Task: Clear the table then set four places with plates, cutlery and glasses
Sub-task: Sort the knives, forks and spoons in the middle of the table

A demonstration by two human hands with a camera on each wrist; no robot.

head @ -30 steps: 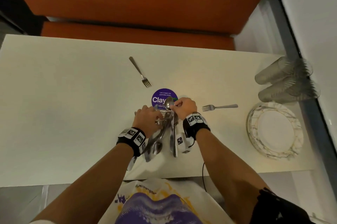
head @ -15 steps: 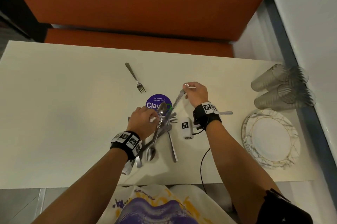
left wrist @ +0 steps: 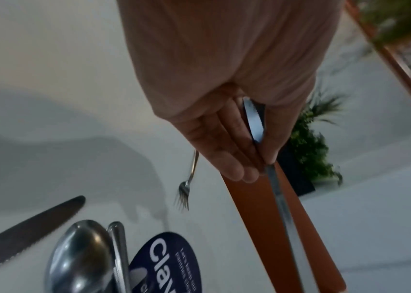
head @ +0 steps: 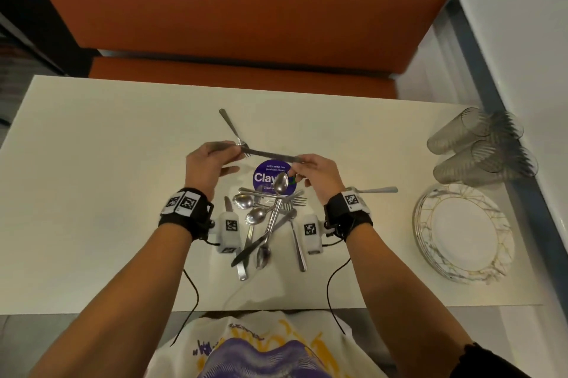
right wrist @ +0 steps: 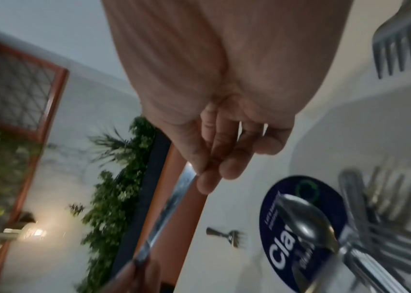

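A table knife [head: 267, 153] hangs level above the white table [head: 92, 193], pinched at both ends. My left hand [head: 221, 156] pinches the serrated blade [left wrist: 254, 123] between thumb and fingers. My right hand [head: 302, 167] pinches the other end [right wrist: 192, 178]. Below my hands, a pile of spoons, forks and knives [head: 270, 217] lies on the table, partly over a round purple sticker [head: 264, 176]. One fork [head: 232, 128] lies farther back, and another fork [head: 378, 190] lies to the right. Stacked plates [head: 464, 230] and glasses [head: 479, 147] on their sides sit at the right end.
An orange bench seat [head: 239, 82] runs along the table's far side. A wall and a grey ledge [head: 522, 162] border the table on the right. Cables [head: 190, 294] trail from both wrists over the near edge.
My right hand drew a knife out of the bundle and lifted it. My left hand let the bundle down onto the table and took the knife's other end.
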